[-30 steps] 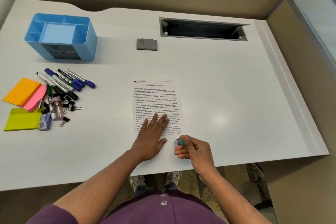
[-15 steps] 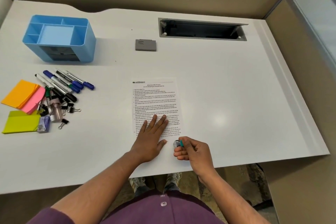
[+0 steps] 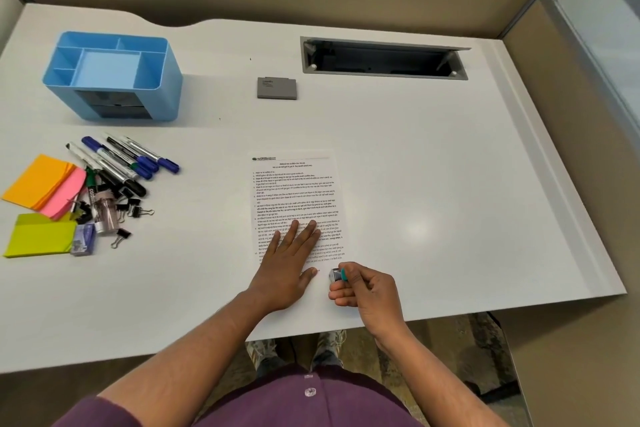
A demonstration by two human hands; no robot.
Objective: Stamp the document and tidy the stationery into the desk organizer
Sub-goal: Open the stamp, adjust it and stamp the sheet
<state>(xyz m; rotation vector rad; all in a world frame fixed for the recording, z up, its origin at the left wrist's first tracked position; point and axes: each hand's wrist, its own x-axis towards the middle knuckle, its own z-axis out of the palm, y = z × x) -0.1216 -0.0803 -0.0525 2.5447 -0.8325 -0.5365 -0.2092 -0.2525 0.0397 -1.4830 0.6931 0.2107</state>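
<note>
Desk: a broad white desktop (image 3: 433, 184) filled most of the view, with a grey rectangular cable slot (image 3: 383, 60) sunk into its far side.
Organizer: a light blue plastic desk organizer (image 3: 112, 74) with several open-top compartments and dark drawers in its front stood at the far left, well apart from the paper.
Document: a white printed sheet (image 3: 296, 191) covered in lines of dark text lay near the front edge, in front of the person.
Left hand: the left hand (image 3: 289, 260) lay flat on the lower part of the sheet, fingers straight and spread, pressing it down and grasping nothing.
Right hand: the right hand (image 3: 367, 291) pinched a small stamp at the sheet's lower right corner, fingers curled round it.
Sticky notes: orange, pink and yellow-green pads (image 3: 41, 204) lay at the left edge.
Markers: a loose bunch of blue- and black-capped markers (image 3: 121, 159) lay in front of the organizer, beside the pads.
Ink pad: a flat grey closed case (image 3: 276, 88) sat beyond the sheet, apart from it.
Stamp: the small silver stamp with a teal band (image 3: 337, 274) sat on or just over the paper; contact could not be told.
Clips: black binder clips (image 3: 133, 210) lay scattered by the markers.
</note>
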